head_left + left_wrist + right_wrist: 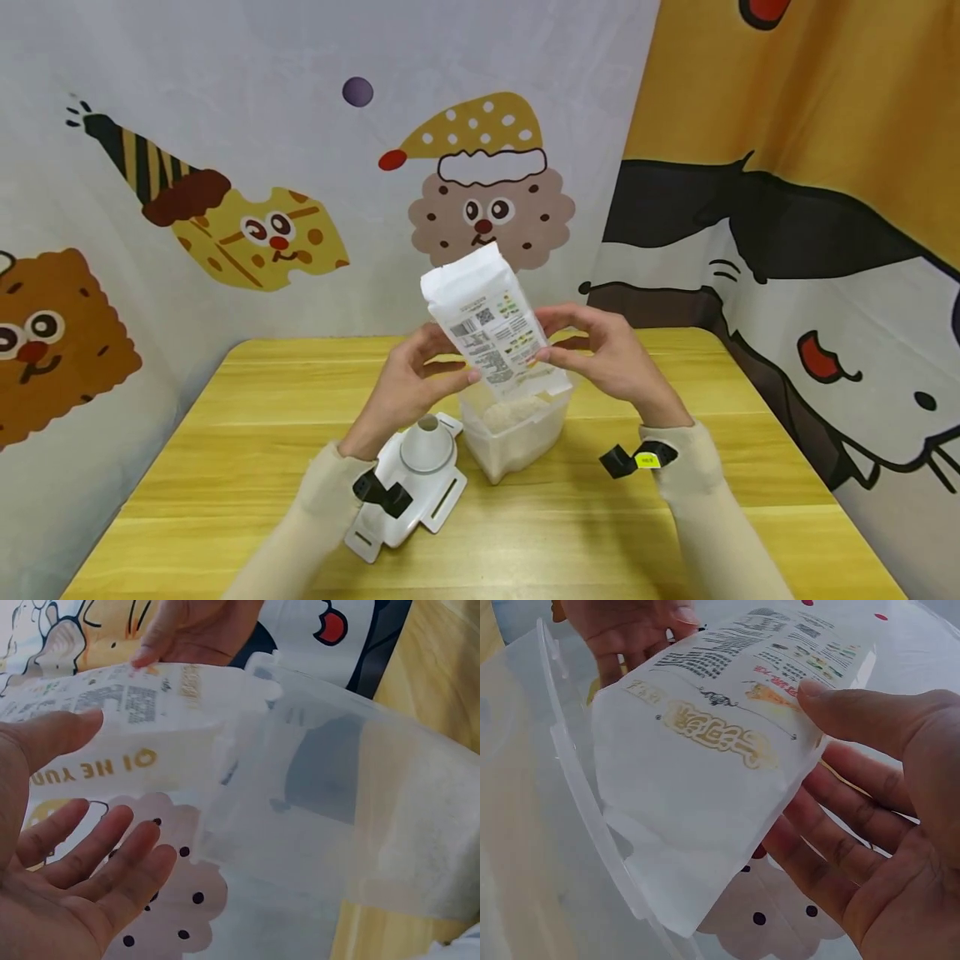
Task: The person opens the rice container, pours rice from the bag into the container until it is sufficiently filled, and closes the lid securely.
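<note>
A white printed paper-like bag [491,333] is tipped, its lower end at the mouth of a translucent plastic container [517,450]. Pale grain [512,414] lies inside the container. My left hand [408,379] holds the bag's left side, thumb over the printed face and fingers behind. At the opposite edge, my right hand [600,354] grips it with the thumb in front and fingers behind. In the right wrist view the bag's wide end [682,817] sits within the container's rim [581,795]; its opening is hidden.
Left of the container, a white plastic lid [416,479] with a raised round spout and slotted side flaps lies on the wooden table [585,533]. A cartoon-printed cloth [300,125] hangs behind the table, and another stands along its right side.
</note>
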The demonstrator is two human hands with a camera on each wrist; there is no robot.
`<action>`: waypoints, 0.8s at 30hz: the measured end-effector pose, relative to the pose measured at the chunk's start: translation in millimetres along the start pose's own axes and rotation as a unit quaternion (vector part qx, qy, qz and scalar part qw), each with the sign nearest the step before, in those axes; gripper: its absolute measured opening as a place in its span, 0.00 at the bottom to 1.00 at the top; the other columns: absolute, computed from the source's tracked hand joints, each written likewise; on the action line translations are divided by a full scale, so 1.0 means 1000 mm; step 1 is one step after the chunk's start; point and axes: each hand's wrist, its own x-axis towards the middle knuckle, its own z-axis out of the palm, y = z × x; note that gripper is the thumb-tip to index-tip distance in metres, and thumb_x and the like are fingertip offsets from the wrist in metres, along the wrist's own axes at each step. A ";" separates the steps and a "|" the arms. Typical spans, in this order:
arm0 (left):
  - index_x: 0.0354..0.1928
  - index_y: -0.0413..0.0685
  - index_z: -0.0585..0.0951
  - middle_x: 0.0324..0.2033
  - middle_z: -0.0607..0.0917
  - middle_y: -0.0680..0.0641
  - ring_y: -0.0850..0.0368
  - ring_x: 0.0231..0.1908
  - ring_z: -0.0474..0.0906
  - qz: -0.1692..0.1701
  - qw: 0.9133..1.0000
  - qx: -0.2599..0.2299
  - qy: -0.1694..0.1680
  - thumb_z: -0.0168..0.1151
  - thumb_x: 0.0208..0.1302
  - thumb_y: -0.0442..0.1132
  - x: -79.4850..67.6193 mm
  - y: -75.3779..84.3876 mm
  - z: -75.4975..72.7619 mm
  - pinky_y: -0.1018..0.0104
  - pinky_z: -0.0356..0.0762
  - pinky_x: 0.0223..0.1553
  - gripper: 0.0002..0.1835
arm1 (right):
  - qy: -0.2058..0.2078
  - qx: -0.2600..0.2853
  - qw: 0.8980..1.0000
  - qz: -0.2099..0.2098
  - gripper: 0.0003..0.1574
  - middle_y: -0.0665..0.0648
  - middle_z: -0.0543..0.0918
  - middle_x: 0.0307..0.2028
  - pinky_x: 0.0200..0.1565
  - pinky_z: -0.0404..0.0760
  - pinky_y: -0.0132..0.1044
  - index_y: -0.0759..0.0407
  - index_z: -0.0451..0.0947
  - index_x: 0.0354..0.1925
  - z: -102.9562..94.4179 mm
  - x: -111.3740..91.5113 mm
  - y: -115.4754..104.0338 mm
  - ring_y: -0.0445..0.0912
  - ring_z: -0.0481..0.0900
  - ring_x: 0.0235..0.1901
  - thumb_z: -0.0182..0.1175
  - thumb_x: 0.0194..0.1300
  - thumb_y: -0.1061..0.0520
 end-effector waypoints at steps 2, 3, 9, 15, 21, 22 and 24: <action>0.64 0.51 0.77 0.56 0.84 0.43 0.48 0.57 0.81 -0.010 1.000 0.020 0.000 0.75 0.57 0.30 -0.002 -0.002 0.000 0.45 0.81 0.60 0.31 | 0.010 0.004 1.000 0.001 0.28 0.54 0.86 0.53 0.49 0.87 0.37 0.53 0.81 0.61 -0.001 0.000 -0.001 0.45 0.84 0.49 0.73 0.62 0.61; 0.63 0.52 0.77 0.56 0.84 0.44 0.47 0.58 0.80 -0.015 0.999 0.030 -0.001 0.76 0.57 0.31 -0.004 -0.003 0.000 0.44 0.80 0.61 0.31 | 0.015 0.005 1.000 0.001 0.28 0.54 0.86 0.52 0.49 0.87 0.37 0.53 0.81 0.61 -0.001 -0.001 -0.001 0.45 0.84 0.49 0.73 0.62 0.61; 0.69 0.51 0.72 0.64 0.79 0.45 0.41 0.67 0.74 -0.020 0.998 0.061 -0.019 0.78 0.57 0.35 -0.015 -0.016 0.001 0.43 0.76 0.65 0.38 | 0.049 0.025 0.998 -0.003 0.28 0.53 0.86 0.50 0.48 0.88 0.37 0.57 0.79 0.62 -0.005 -0.002 -0.001 0.47 0.85 0.48 0.72 0.63 0.63; 0.75 0.56 0.66 0.69 0.75 0.43 0.44 0.71 0.70 -0.030 0.996 0.073 -0.041 0.79 0.55 0.36 -0.028 -0.033 0.005 0.41 0.74 0.67 0.46 | 0.084 0.039 0.995 0.020 0.29 0.49 0.87 0.49 0.47 0.86 0.33 0.59 0.78 0.63 -0.010 -0.005 0.002 0.48 0.86 0.48 0.70 0.65 0.62; 0.77 0.56 0.63 0.74 0.69 0.47 0.45 0.73 0.67 -0.058 0.995 0.063 -0.052 0.80 0.55 0.38 -0.039 -0.045 0.011 0.45 0.72 0.69 0.50 | 0.105 0.065 0.990 0.064 0.29 0.50 0.87 0.50 0.49 0.85 0.32 0.58 0.76 0.65 -0.015 -0.012 0.007 0.46 0.84 0.49 0.69 0.68 0.59; 0.77 0.55 0.62 0.74 0.68 0.47 0.45 0.73 0.68 -0.060 0.995 0.062 -0.053 0.80 0.55 0.38 -0.040 -0.046 0.013 0.46 0.72 0.69 0.50 | 0.108 0.067 0.989 0.071 0.28 0.50 0.87 0.50 0.49 0.85 0.31 0.57 0.76 0.65 -0.016 -0.014 0.008 0.45 0.84 0.49 0.68 0.68 0.58; 0.78 0.53 0.62 0.74 0.68 0.46 0.44 0.72 0.68 -0.060 0.995 0.060 -0.052 0.80 0.54 0.38 -0.043 -0.049 0.016 0.48 0.73 0.69 0.51 | 0.112 0.076 0.987 0.083 0.28 0.50 0.87 0.51 0.49 0.85 0.31 0.58 0.76 0.65 -0.018 -0.017 0.010 0.44 0.84 0.48 0.67 0.69 0.57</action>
